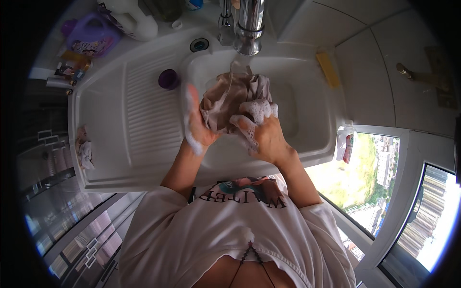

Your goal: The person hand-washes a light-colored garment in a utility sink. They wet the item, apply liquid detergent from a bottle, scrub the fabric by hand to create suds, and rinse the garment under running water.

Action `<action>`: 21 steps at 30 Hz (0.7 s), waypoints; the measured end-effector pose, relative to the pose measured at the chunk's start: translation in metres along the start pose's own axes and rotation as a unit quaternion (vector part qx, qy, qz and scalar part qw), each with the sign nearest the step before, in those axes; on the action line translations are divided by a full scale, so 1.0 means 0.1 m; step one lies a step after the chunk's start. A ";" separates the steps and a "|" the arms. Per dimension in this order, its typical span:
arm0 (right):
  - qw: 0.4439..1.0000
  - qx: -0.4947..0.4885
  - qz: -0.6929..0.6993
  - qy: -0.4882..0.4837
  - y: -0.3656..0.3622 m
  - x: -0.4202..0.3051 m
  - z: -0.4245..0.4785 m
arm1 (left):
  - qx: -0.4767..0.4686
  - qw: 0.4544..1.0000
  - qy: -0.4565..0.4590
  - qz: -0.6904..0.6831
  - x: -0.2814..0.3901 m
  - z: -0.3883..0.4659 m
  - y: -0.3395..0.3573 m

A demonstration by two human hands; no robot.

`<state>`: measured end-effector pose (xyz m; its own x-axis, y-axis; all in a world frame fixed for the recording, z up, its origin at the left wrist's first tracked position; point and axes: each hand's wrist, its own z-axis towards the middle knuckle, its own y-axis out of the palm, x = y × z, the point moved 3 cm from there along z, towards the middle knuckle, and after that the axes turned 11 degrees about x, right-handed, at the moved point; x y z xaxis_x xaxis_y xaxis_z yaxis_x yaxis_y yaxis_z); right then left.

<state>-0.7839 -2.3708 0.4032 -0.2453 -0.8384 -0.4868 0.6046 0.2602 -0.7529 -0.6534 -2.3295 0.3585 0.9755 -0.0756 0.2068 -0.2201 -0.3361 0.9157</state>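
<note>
A wet beige cloth (228,95) is bunched over the basin of a white laundry sink (313,133), below the chrome faucet (249,36). My right hand (264,129), covered in suds, grips the cloth's near right part with curled fingers. Along the cloth's left edge lies my left hand (200,124), fingers extended and foam along its outer side; the cloth rests against its palm and thumb side. Water seems to fall from the faucet onto the cloth's far side. The cloth's underside is hidden.
A ribbed washboard surface (153,108) lies left of the basin, with a purple cup (169,79) at its edge. Detergent bottles (92,36) stand back left. A yellow bar-shaped object (327,70) rests on the right rim, a clear bottle (345,142) near the window. Small crumpled cloth (85,153) lies far left.
</note>
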 end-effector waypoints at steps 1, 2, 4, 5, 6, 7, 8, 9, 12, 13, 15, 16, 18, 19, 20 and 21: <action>1.000 0.000 0.013 0.004 0.01 -0.01 -0.01 | 0.042 0.996 0.024 0.072 0.00 0.02 -0.09; 1.000 0.000 0.027 0.008 0.03 -0.02 -0.01 | 0.084 0.985 0.048 0.143 -0.01 0.06 -0.21; 0.981 0.152 0.016 0.115 0.00 0.12 -0.03 | 0.090 0.978 0.078 0.170 -0.03 0.12 -0.24; 0.959 0.227 0.010 0.168 0.01 0.23 -0.05 | 0.084 0.975 0.083 0.190 -0.05 0.13 -0.27; 0.930 0.256 0.103 0.245 0.09 0.41 -0.08 | 0.078 0.971 0.087 0.210 -0.10 0.16 -0.35; 0.885 0.281 0.195 0.317 0.16 0.55 -0.08 | 0.071 0.966 0.090 0.231 -0.12 0.17 -0.36; 0.823 0.236 0.341 0.388 0.23 0.62 -0.09 | 0.088 0.951 0.104 0.278 -0.15 0.16 -0.36; 0.735 0.181 0.479 0.444 0.30 0.64 -0.09 | 0.111 0.953 0.115 0.259 -0.17 0.19 -0.38; 0.815 0.244 0.384 0.360 0.44 0.55 -0.14 | 0.149 0.950 0.143 0.234 -0.22 0.29 -0.49; 0.854 0.261 0.311 0.327 0.49 0.46 -0.15 | 0.161 0.953 0.137 0.215 -0.24 0.30 -0.42; 0.938 0.293 0.051 0.181 0.60 0.32 -0.19 | 0.186 0.958 0.124 0.177 -0.28 0.31 -0.26; 0.944 0.283 0.022 0.170 0.58 0.15 -0.15 | 0.129 0.966 0.143 0.174 -0.27 0.36 -0.40; 0.948 0.285 0.006 0.141 0.62 0.03 -0.12 | 0.072 0.797 0.329 0.502 -0.27 0.44 -0.52; 0.949 0.285 0.008 0.135 0.63 0.08 -0.13 | 0.063 0.829 0.308 0.463 -0.32 0.45 -0.56; 0.950 0.285 0.011 0.128 0.63 0.13 -0.14 | 0.056 0.859 0.286 0.422 -0.38 0.46 -0.60; 0.951 0.285 0.015 0.122 0.62 0.15 -0.14 | 0.078 0.927 0.198 0.308 -0.40 0.44 -0.51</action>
<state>-0.7610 -2.3606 0.3429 -0.3484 -0.6809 -0.6443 0.9094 -0.0789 -0.4083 -0.6811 -2.3509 0.2882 0.5812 0.0431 0.8126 -0.7025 -0.4775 0.5277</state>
